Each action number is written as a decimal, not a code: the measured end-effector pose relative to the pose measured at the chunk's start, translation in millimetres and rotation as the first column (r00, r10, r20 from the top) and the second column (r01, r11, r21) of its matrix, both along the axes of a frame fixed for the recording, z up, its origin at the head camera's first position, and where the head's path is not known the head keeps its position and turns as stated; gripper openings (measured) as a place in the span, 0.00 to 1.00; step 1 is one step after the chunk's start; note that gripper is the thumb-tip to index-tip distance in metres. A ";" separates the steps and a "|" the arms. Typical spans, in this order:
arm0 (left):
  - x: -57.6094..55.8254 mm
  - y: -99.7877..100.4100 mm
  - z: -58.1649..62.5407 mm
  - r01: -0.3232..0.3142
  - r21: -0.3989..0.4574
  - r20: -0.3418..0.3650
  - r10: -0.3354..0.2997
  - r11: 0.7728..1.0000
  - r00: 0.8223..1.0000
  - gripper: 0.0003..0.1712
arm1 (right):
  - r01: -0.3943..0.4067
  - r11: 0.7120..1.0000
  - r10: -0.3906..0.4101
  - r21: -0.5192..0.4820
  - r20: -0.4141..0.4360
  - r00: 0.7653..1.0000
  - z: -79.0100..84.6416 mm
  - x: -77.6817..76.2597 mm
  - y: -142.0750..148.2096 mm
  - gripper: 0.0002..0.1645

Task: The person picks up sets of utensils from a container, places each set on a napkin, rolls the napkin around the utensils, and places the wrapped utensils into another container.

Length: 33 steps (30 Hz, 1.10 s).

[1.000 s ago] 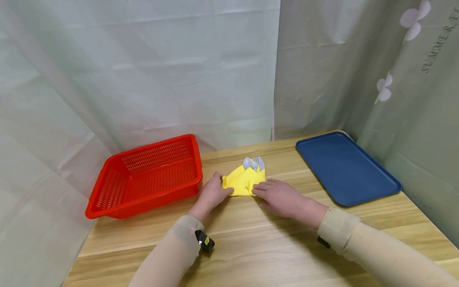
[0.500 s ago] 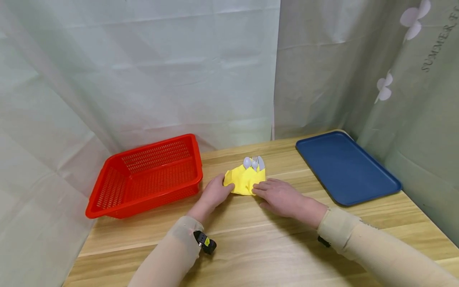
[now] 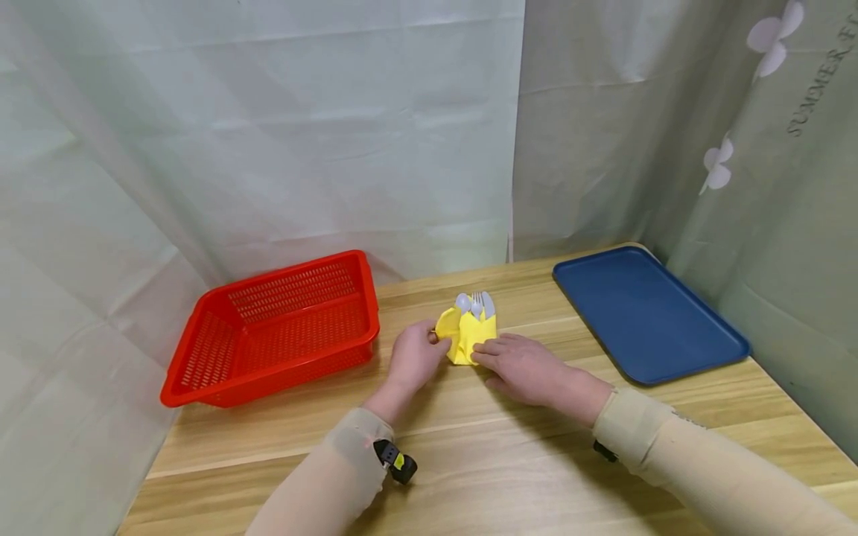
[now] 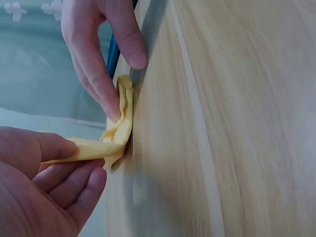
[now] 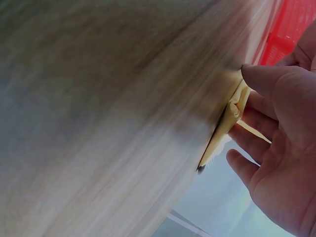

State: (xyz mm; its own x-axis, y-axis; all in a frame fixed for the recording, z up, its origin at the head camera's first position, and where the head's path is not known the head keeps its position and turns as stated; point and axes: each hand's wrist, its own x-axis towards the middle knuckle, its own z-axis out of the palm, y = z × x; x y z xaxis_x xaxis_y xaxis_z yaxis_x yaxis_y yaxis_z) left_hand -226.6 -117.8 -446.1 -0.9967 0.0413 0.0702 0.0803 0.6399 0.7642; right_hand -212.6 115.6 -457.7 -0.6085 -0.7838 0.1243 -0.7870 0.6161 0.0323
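A yellow napkin [image 3: 478, 331] lies folded over a spoon [image 3: 462, 302], a fork [image 3: 477, 304] and a knife [image 3: 488, 304], whose light heads stick out at its far edge. My left hand [image 3: 414, 356] pinches the napkin's left side between thumb and fingers and lifts it as a flap over the spoon; the left wrist view shows this raised flap [image 4: 89, 149]. My right hand [image 3: 526, 366] presses the folded part down near its front right corner with extended fingertips. In the right wrist view, the fingers [image 5: 252, 140] touch the napkin's top. The cutlery handles are hidden under the cloth.
At the left on the wooden table [image 3: 469, 461] stands a red perforated plastic basket [image 3: 268, 365]. A blue tray [image 3: 646, 313] lies at the right. Pale curtains [image 3: 375, 149] hang behind the table and at both sides.
My left hand has moved right, bringing the napkin's left side up and over toward the cutlery, so the bundle looks narrower. My right hand has stayed in place.
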 end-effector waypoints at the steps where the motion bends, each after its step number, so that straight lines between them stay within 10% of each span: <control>1: 0.9 1.7 0.7 0.000 0.018 0.004 0.000 1.000 1.000 0.19 | -0.003 1.000 0.003 -0.002 -0.003 1.000 -0.1 0.0 0.0 0.31; 16: 7.7 15.6 -9.3 0.088 -0.063 -0.064 -0.092 0.994 0.994 0.16 | -0.007 1.000 0.007 -0.014 -0.012 1.000 0.2 0.8 0.6 0.30; 23: 6.6 16.6 -15.5 0.016 -0.379 -0.187 -0.093 0.925 0.978 0.04 | -0.004 1.000 0.003 -0.023 -0.027 1.000 -1.5 1.2 2.4 0.30; 33: 4.9 27.1 -14.6 0.025 -0.447 -0.245 -0.149 0.894 0.958 0.06 | 0.009 1.000 -0.009 0.005 0.032 0.999 0.6 4.9 1.0 0.33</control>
State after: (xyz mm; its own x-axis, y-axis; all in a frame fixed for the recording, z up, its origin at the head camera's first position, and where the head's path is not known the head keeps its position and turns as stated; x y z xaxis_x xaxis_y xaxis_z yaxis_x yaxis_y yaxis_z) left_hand -221.7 -90.7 -460.8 -0.9336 0.2151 0.2864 0.3113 0.8829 0.3516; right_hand -207.7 116.6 -457.2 -0.6189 -0.7790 0.1009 -0.7823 0.6228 0.0101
